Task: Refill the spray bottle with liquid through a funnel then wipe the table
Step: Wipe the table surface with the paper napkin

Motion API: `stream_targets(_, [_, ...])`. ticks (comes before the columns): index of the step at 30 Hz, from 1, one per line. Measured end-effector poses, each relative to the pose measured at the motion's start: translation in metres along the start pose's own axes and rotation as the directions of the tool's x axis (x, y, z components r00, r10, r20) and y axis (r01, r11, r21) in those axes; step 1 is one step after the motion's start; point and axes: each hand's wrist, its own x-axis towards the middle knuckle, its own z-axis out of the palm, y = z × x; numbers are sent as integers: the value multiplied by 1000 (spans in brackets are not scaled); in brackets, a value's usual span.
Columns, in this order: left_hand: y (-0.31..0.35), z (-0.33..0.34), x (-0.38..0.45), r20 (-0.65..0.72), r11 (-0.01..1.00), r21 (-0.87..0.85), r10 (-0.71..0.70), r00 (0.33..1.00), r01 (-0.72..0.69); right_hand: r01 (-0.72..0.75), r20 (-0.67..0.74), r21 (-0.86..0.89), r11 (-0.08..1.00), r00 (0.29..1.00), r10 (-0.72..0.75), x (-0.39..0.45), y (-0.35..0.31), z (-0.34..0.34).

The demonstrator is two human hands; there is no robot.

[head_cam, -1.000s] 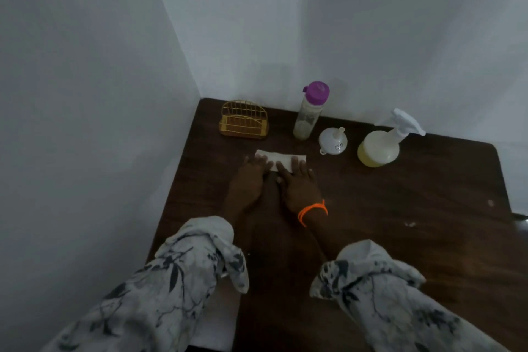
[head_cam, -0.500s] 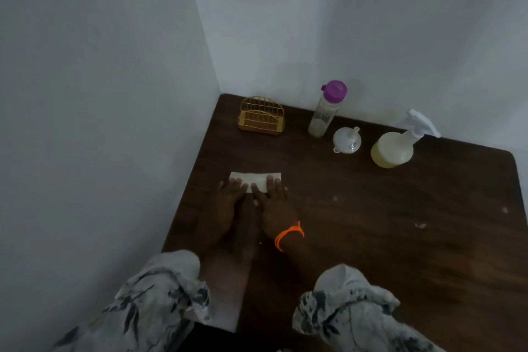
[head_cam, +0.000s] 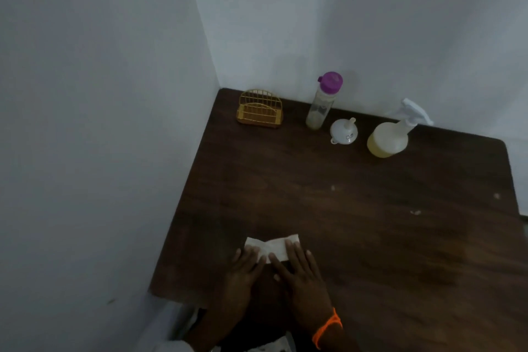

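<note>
A white folded tissue (head_cam: 275, 246) lies on the dark wooden table (head_cam: 357, 208) near its front left edge. My left hand (head_cam: 244, 268) and my right hand (head_cam: 298, 268) press flat on it side by side, fingers straight. At the back stands the spray bottle (head_cam: 390, 137) with yellowish liquid and a white trigger head. A white funnel (head_cam: 343, 131) sits upside down to its left. Beside that stands a clear bottle with a purple cap (head_cam: 321, 103).
A small yellow wire holder (head_cam: 259, 111) stands in the back left corner. White walls close the table at the left and back. An orange band (head_cam: 328, 326) is on my right wrist. A few small specks lie on the table's right half.
Both hands have slid the tissue toward me along the table's left side, from near the bottles to the front edge.
</note>
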Motion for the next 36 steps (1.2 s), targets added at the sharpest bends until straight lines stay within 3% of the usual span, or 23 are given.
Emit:
stream_targets(7, [45,2,53,262,965,223,78,962,-139,-201,-56,49,978,977,204,-21,44,-15])
stream_targets(11, [64,-11,104,119,971,212,87,989,-111,-292,-93,98,951,949,301,-2,73,-29])
stream_targets(20, [56,-61,240,59,949,305,66,996,-81,-364,-88,152,919,921,379,107,140,-79])
stream_targets(24, [36,-84,281,52,983,184,8,999,-18,-355,-50,178,918,928,369,157,155,-103])
stream_targets(31, [11,-122,297,-75,992,128,6,997,4,-319,-36,145,937,944,327,215,148,-115])
stream_targets(36, [-10,-114,283,-68,997,71,-4,998,9,-298,-21,145,943,952,304,209,123,-106])
